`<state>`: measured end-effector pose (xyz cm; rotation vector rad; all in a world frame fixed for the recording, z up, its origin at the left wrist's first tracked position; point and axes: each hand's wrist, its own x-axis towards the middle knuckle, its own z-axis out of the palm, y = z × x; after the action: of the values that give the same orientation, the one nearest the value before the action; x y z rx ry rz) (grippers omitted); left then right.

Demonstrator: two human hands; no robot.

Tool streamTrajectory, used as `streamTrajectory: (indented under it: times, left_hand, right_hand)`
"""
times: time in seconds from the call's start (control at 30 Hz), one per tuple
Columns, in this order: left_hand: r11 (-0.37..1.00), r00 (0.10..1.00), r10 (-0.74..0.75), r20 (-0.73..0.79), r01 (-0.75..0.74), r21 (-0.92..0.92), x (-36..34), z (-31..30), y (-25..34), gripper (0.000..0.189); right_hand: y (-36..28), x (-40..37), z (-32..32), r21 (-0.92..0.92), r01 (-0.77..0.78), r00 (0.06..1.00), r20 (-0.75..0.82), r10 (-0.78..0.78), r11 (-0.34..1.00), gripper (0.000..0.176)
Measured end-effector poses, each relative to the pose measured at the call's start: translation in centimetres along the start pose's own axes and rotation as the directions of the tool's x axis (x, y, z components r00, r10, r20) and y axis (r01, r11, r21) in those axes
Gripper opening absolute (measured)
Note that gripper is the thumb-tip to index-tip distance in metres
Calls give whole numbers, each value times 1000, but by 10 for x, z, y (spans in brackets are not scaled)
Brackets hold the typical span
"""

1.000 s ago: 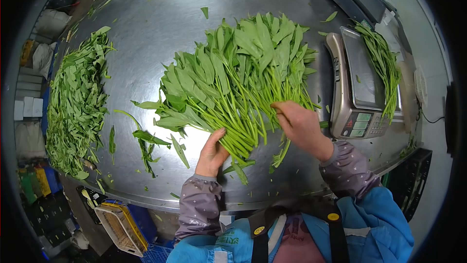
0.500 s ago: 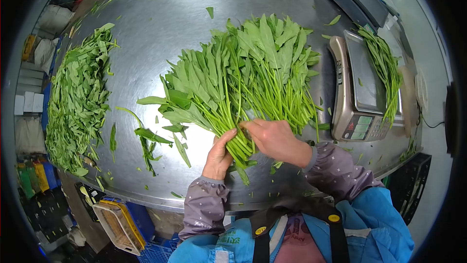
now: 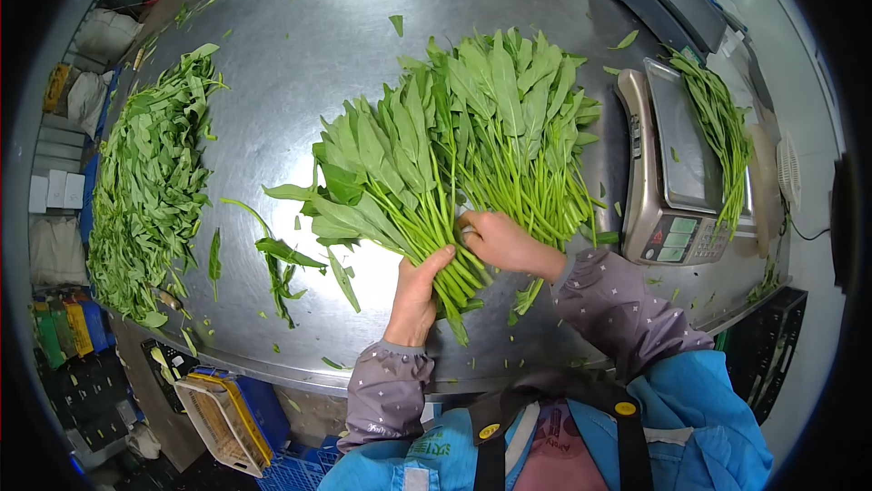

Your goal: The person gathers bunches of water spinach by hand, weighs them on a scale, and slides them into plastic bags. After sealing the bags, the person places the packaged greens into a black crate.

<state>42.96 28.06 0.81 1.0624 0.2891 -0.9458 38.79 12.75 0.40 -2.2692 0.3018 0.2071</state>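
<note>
My left hand (image 3: 417, 298) is wrapped round the lower stems of a bunch of leafy greens (image 3: 377, 159), its leaves fanned out away from me. Close by on the right, my right hand (image 3: 500, 239) has its fingers curled at the stems on that bunch's right side; what its fingertips hold, if anything, is hidden. A second bunch of greens (image 3: 522, 100) lies directly behind and right of my right hand, touching the held bunch. Loose leafy sprigs (image 3: 280, 252) lie on the metal table (image 3: 300, 64) to the left.
A large heap of greens (image 3: 150, 191) covers the table's left side. At right, a scale (image 3: 649, 218) carries a few greens (image 3: 718, 119), with another scale (image 3: 658, 0) behind it. Crates (image 3: 222, 418) stand below the table's front left edge.
My right hand has moved slightly left and up along the stems. The held bunch has shifted a little right and down, and its leaves are gathered closer to the second bunch.
</note>
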Motion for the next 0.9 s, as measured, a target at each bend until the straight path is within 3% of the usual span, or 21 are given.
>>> streamTrajectory:
  times: [0.03, 0.07, 0.1, 0.17, 0.2, 0.23, 0.3, 0.37, 0.43, 0.5, 0.57, 0.63, 0.73, 0.8, 0.83, 0.9]
  left_hand:
    - [1000, 1000, 1, -2, -1, 0, -5, 4, 2, 31]
    - [999, 999, 40, -11, -40, 16, -10, 9, 5, 32]
    - [997, 997, 78, -19, -77, 31, -12, 11, 6, 32]
    - [997, 997, 75, 3, -75, -13, -7, 7, 2, 32]
    - [997, 999, 38, 8, -38, -63, -2, 3, -3, 34]
    - [994, 1000, 1, 16, 1, -112, 2, 0, -7, 35]
    - [990, 998, -57, 2, 56, -127, 5, -6, -8, 37]
    - [942, 949, -201, 242, 255, -219, 6, -15, -5, 39]
    - [935, 954, -204, 221, 257, -243, -1, -21, 0, 40]
    - [938, 970, -31, 243, 112, -328, -14, -20, 7, 42]
    - [955, 973, 67, 223, 2, -297, -35, -15, 20, 39]
    - [970, 926, 213, 313, -238, 44, -51, -21, 24, 37]
    - [947, 956, 236, 175, -266, 180, -57, -28, 16, 31]
    - [899, 941, 300, 153, -333, 284, -51, -35, -1, 30]
    - [894, 936, 318, 152, -349, 281, -51, -36, -5, 30]
    - [813, 913, 396, 98, -398, 425, -52, -34, -12, 31]
  right_hand:
    - [1, 4, 2, 250, 96, 995, -8, -97, 963, 20]
    - [1, 3, 1, 288, -22, 995, 103, -8, 957, 21]
    - [-2, 3, 2, 288, -21, 995, 104, -9, 957, 21]
    - [-8, -1, 5, 70, 24, 1000, 16, -26, 997, 21]
    - [-27, -5, -9, -158, 16, 998, 59, -7, 987, 17]
    - [-34, -6, -14, -159, 17, 998, 61, -8, 987, 17]
    - [-41, -7, -20, -314, 29, 995, -78, -56, 949, 15]
    - [-24, -1, -21, -313, 27, 998, -46, -44, 949, 16]
    - [-5, 2, -18, -307, 40, 999, -13, -47, 951, 17]
    - [9, 7, -15, -323, 16, 1000, -9, -20, 946, 18]
    - [14, 10, -14, -333, 59, 997, -20, -70, 941, 18]
    - [16, 9, -13, -341, 113, 991, -34, -132, 933, 18]
    - [11, 3, -13, -192, 232, 965, -82, -251, 954, 26]
    - [-7, -14, -21, 170, 230, 971, 24, -237, 958, 34]
    - [-18, -23, -22, 163, 247, 967, 23, -253, 955, 34]
    - [-43, -45, -26, 413, 44, 990, 103, -95, 910, 39]
